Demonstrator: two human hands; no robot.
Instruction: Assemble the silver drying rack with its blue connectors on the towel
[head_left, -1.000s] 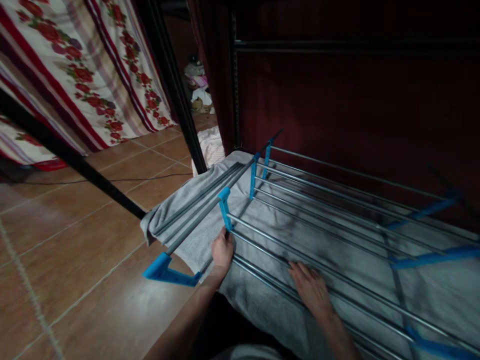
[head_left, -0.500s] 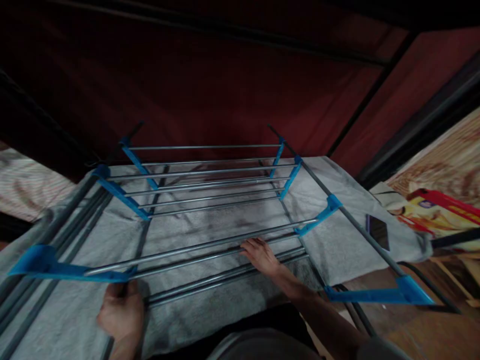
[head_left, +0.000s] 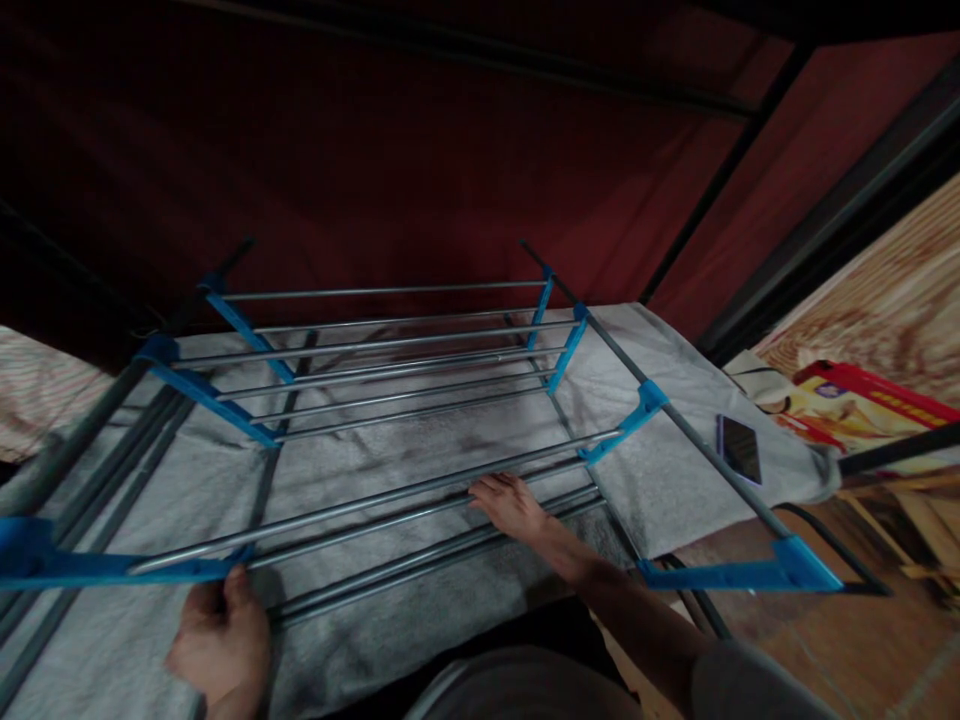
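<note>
View swung right; left hand (head_left: 221,640) still at rack (head_left: 420,487).

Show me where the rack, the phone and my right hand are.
Rack (head_left: 375,500): head view, on a near metal rod.
Phone (head_left: 739,450): head view, middle of its dark upper side.
Right hand (head_left: 510,505): head view, back of the hand.

Left hand (head_left: 225,640) low on the left, fingers (head_left: 199,605) curled, right hand (head_left: 512,505) farther forward near the middle, back upward, fingers loosely bent, right forearm (head_left: 615,590) slanting in from lower right.
</note>
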